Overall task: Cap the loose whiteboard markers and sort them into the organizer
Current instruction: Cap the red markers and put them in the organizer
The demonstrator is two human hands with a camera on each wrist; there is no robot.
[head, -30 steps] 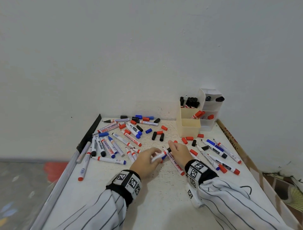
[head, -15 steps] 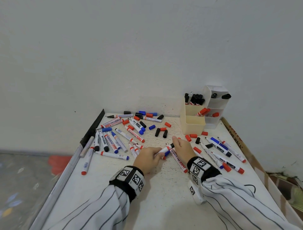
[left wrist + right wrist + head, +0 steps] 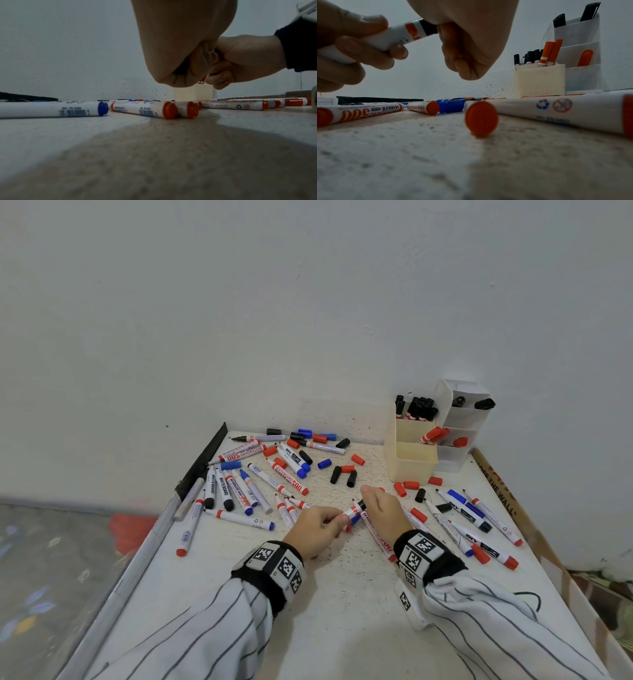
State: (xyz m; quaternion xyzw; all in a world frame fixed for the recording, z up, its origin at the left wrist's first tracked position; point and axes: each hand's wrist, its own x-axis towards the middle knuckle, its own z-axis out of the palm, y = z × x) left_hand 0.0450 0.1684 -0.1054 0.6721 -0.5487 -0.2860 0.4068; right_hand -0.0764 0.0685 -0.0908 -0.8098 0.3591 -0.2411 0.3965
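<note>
over the last second my two hands have barely moved on the tabletop; what has changed is that the black cap (image 3: 428, 27) now sits on the end of the marker (image 3: 351, 512), where a moment ago my right hand was only bringing it up. i judge the cap is on or nearly seated, so this marker looks about ready for the organizer (image 3: 414, 460) at the far right corner.

my left hand (image 3: 317, 527) has its fingers curled round the white barrel, holding it just above the tabletop near the middle. my right hand (image 3: 382, 508) pinches the cap end, fingers curled.

the head view shows the whole spread: loose markers and caps toward the left edge and the right edge, black ones already standing in the organizer's back section, red ones in the middle. the right wrist view shows what the head view cannot, the cap meeting the barrel's red band. the left wrist view hides the marker almost wholly behind my left hand.
</note>
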